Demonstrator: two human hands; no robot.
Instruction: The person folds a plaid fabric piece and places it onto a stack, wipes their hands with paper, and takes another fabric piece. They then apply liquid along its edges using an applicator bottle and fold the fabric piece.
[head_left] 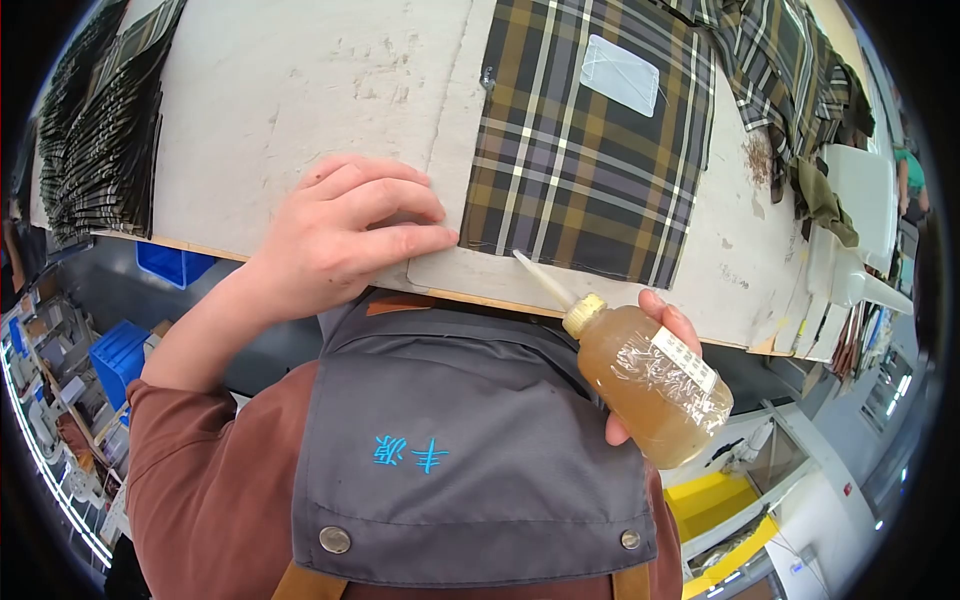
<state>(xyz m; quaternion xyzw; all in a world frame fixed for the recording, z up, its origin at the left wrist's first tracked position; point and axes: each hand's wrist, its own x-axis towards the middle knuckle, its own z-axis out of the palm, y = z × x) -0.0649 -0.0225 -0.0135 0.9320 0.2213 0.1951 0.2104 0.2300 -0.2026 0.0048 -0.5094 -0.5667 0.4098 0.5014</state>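
Note:
My right hand (668, 322) is wrapped round a squeeze glue bottle (640, 385) of amber liquid, with a yellow cap and a label. The bottle is tilted, and its long pale nozzle tip meets the near edge of a plaid fabric piece (600, 190) lying flat on the table (300, 80). My left hand (350, 225) rests on the table just left of the fabric, fingers loosely bent and somewhat apart, the index fingertip at its lower left corner. A white translucent patch (620, 75) with a loose thread lies on the fabric's upper part.
A tall stack of plaid pieces (105, 130) stands at the table's left end. Crumpled plaid cloth (775, 60) lies at the upper right, near a white machine part (862, 200) and an olive cloth (825, 205). Blue bins (120, 355) sit below at left.

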